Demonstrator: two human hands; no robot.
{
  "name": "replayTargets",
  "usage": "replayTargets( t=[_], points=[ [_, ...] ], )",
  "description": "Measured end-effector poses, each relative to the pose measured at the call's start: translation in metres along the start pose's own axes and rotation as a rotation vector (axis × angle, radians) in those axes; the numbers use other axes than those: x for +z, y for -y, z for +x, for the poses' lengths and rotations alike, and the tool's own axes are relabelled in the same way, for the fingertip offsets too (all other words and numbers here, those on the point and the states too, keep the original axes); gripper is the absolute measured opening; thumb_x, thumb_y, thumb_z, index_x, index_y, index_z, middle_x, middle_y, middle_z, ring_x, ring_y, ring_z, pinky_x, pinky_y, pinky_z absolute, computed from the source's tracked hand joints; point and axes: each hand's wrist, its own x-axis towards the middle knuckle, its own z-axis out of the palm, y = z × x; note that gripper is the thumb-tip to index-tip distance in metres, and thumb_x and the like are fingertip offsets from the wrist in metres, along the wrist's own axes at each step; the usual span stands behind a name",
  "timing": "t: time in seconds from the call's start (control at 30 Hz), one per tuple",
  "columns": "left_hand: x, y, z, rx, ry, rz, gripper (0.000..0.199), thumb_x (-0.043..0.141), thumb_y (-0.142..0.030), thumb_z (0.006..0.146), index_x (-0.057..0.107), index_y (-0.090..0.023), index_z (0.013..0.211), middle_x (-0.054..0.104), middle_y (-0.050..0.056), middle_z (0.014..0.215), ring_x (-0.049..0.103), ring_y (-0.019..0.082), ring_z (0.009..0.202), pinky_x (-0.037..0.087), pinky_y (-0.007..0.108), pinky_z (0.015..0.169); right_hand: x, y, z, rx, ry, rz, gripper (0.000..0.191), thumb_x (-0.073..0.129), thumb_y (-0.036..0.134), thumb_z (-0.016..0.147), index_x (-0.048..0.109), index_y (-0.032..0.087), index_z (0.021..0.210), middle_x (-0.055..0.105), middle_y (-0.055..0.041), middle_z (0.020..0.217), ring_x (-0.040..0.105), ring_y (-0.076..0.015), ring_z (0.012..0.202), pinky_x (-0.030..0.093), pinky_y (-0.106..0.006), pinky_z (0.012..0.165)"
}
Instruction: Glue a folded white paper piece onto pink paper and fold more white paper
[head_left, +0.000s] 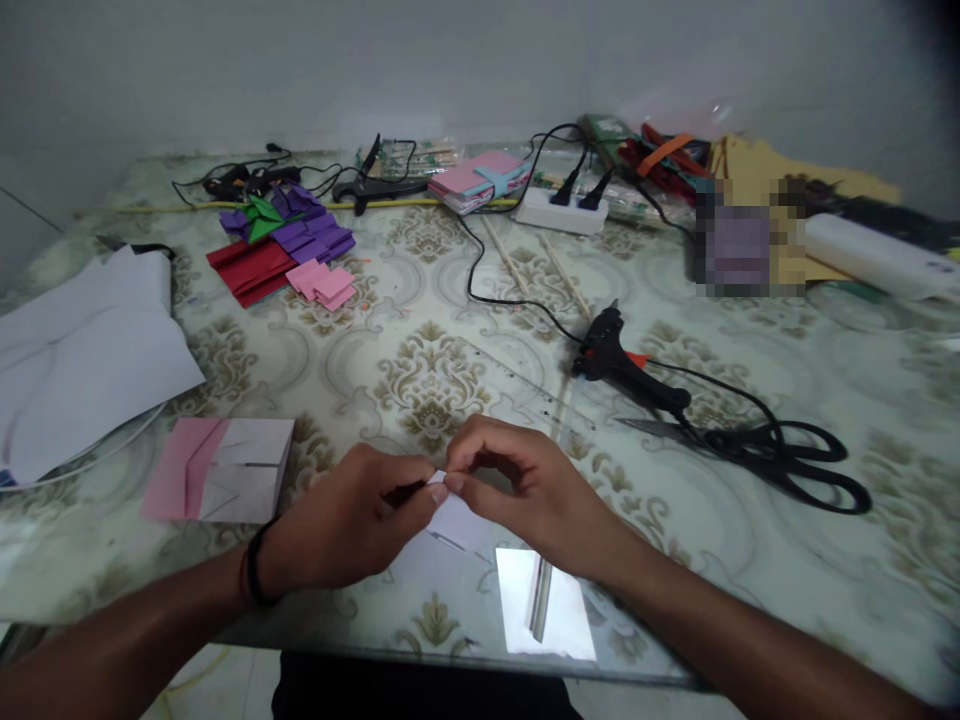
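Note:
A small pale paper [456, 522] is pinched between both hands near the front middle of the table. My left hand [352, 515] is closed, thumb and forefinger on the paper's upper left edge. Right beside it, my right hand [517, 485] pinches the same edge, and the thumb tips nearly meet. A folded pink and white paper [240, 470] lies left of my left hand. Beyond my right hand are a black glue gun [630, 365], black scissors [780, 455] and a clear ruler [525, 385].
White sheets [82, 350] lie at the left. Folded red paper [251, 270], purple paper [315, 235] and pink paper [322, 283] sit at the back left. A power strip [562, 212] with plugged cables stands at the back, near a pink and blue bundle [480, 180].

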Motion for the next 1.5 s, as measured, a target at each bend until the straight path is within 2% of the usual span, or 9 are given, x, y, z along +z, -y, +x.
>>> replayTargets(
  t=[0.27, 0.5, 0.77, 0.87, 1.07, 1.2, 1.27, 1.4, 1.5],
  points=[
    [-0.003, -0.001, -0.001, 0.146, -0.075, -0.017, 0.043, 0.047, -0.029, 0.105, 0.042, -0.017, 0.064, 0.033, -0.007, 0.056, 0.031, 0.006, 0.05, 0.025, 0.022, 0.049, -0.002, 0.004, -0.003, 0.025, -0.029, -0.052, 0.008, 0.071, 0.023, 0.084, 0.068, 0.02, 0.078, 0.065, 0.0009, 0.072, 0.058, -0.0139, 0.068, 0.046, -0.029, 0.066],
    [-0.01, 0.001, -0.005, 0.169, -0.221, -0.012, 0.046, 0.05, -0.028, 0.105, 0.037, -0.017, 0.062, 0.03, -0.008, 0.054, 0.029, 0.005, 0.048, 0.023, 0.023, 0.048, -0.01, 0.004, 0.002, 0.024, -0.06, -0.071, 0.008, 0.07, 0.022, 0.081, 0.066, 0.02, 0.073, 0.066, 0.0006, 0.071, 0.059, -0.0146, 0.068, 0.047, -0.03, 0.067],
    [-0.024, 0.005, -0.002, 0.022, -0.291, -0.087, 0.048, 0.049, -0.035, 0.104, 0.035, -0.018, 0.061, 0.028, -0.006, 0.057, 0.026, 0.008, 0.053, 0.021, 0.025, 0.048, -0.023, 0.005, 0.008, 0.11, -0.151, -0.074, 0.005, 0.069, 0.019, 0.072, 0.064, 0.02, 0.07, 0.065, 0.0008, 0.071, 0.057, -0.015, 0.068, 0.045, -0.03, 0.067],
    [-0.022, 0.007, 0.0, -0.032, -0.327, -0.101, 0.046, 0.049, -0.038, 0.103, 0.038, -0.018, 0.063, 0.03, -0.006, 0.059, 0.027, 0.009, 0.055, 0.023, 0.024, 0.049, -0.025, 0.006, 0.008, 0.097, -0.19, -0.036, 0.007, 0.069, 0.023, 0.076, 0.063, 0.02, 0.075, 0.062, 0.0012, 0.072, 0.056, -0.0145, 0.068, 0.045, -0.029, 0.066],
    [-0.012, 0.01, 0.003, -0.052, -0.232, -0.125, 0.048, 0.049, -0.043, 0.103, 0.039, -0.018, 0.063, 0.03, -0.006, 0.058, 0.027, 0.008, 0.053, 0.023, 0.023, 0.047, -0.016, 0.004, 0.005, 0.11, -0.116, -0.036, 0.012, 0.068, 0.031, 0.083, 0.064, 0.021, 0.079, 0.063, 0.0005, 0.074, 0.058, -0.0153, 0.072, 0.047, -0.03, 0.07],
    [-0.01, 0.008, 0.004, -0.111, -0.13, -0.13, 0.035, 0.057, -0.044, 0.099, 0.067, -0.015, 0.081, 0.051, -0.004, 0.063, 0.042, 0.009, 0.058, 0.032, 0.02, 0.051, -0.011, 0.005, 0.003, 0.12, -0.079, -0.073, 0.004, 0.065, 0.018, 0.076, 0.064, 0.021, 0.074, 0.064, 0.0016, 0.071, 0.058, -0.0147, 0.07, 0.047, -0.029, 0.07],
    [-0.009, 0.007, 0.004, -0.122, -0.102, -0.112, 0.029, 0.062, -0.041, 0.096, 0.073, -0.016, 0.088, 0.06, -0.003, 0.068, 0.048, 0.01, 0.061, 0.036, 0.02, 0.054, -0.009, 0.007, 0.001, 0.115, -0.066, -0.108, 0.005, 0.064, 0.016, 0.074, 0.064, 0.021, 0.072, 0.063, 0.0023, 0.07, 0.057, -0.0142, 0.069, 0.046, -0.028, 0.068],
    [-0.007, 0.004, 0.004, -0.094, -0.056, -0.068, 0.019, 0.066, -0.029, 0.091, 0.073, -0.017, 0.079, 0.062, -0.005, 0.065, 0.048, 0.008, 0.059, 0.035, 0.02, 0.056, -0.004, 0.009, -0.001, 0.084, -0.047, -0.155, 0.005, 0.066, 0.016, 0.075, 0.065, 0.021, 0.074, 0.063, 0.0028, 0.069, 0.057, -0.0137, 0.068, 0.045, -0.028, 0.068],
    [-0.006, 0.004, 0.003, -0.082, -0.084, -0.107, 0.023, 0.066, -0.032, 0.093, 0.07, -0.017, 0.077, 0.063, -0.005, 0.066, 0.051, 0.008, 0.062, 0.037, 0.019, 0.058, -0.003, 0.007, -0.002, 0.079, -0.055, -0.118, 0.003, 0.066, 0.02, 0.08, 0.066, 0.021, 0.077, 0.063, 0.0021, 0.072, 0.058, -0.0141, 0.069, 0.046, -0.029, 0.069]
  ],
)
